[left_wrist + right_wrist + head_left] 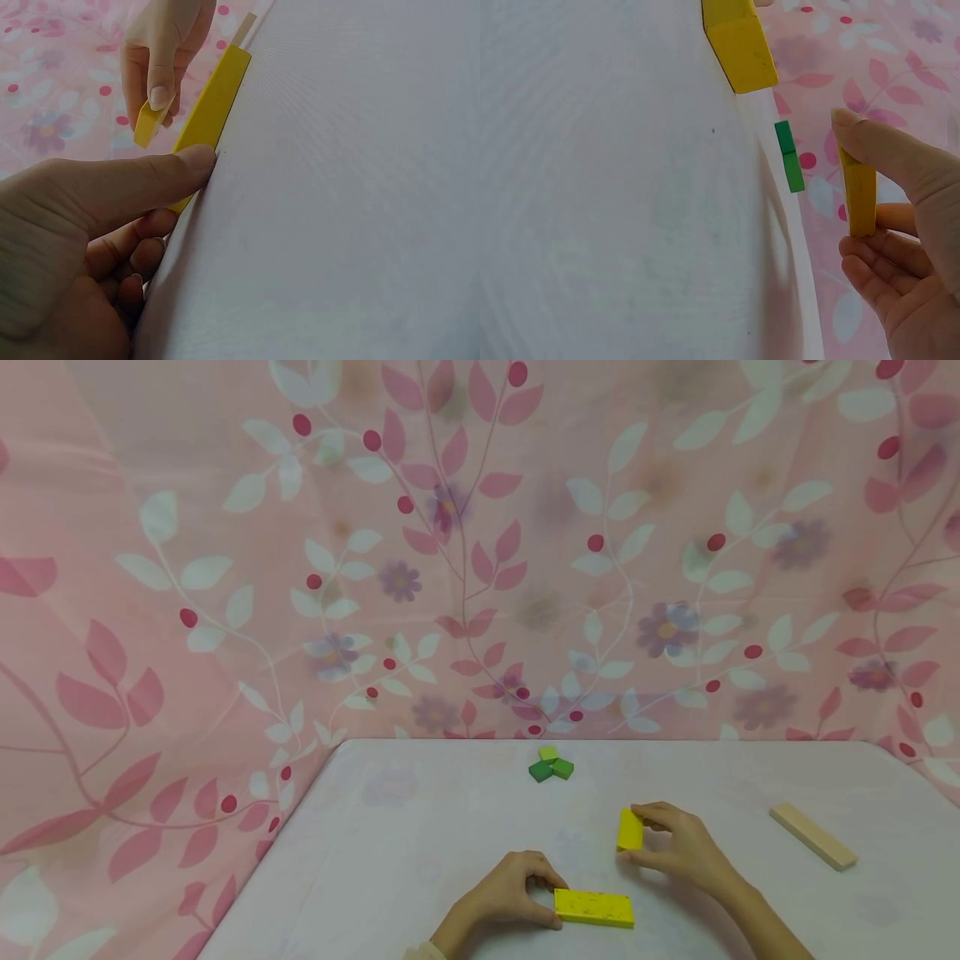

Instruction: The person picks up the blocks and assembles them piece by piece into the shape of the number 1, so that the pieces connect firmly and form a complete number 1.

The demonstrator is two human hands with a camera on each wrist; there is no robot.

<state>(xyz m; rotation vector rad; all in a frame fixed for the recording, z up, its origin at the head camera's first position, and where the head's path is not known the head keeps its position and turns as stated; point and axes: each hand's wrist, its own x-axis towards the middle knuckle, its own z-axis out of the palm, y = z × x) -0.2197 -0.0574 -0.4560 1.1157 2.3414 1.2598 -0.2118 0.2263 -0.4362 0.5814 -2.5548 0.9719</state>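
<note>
My left hand (pixel 519 889) pinches the left end of a long yellow block (pixel 595 908) between thumb and fingers. That block lies flat on the white-covered table, its speckled top facing up. To its upper right, my right hand (pixel 681 846) holds a shorter yellow block (pixel 630 830) by its two ends. In the right wrist view the short block (pixel 861 196) sits between thumb and fingers, raised off the table. The left wrist view shows my thumb on the edge of the long block (pixel 213 101), with the other fingers curled below.
Several small green blocks (pixel 551 766) sit together toward the back of the table. On the right lies a plain wooden plank (pixel 813 836), set diagonally. A pink floral curtain (pixel 480 552) hangs behind and beside the white tabletop (pixel 420 827).
</note>
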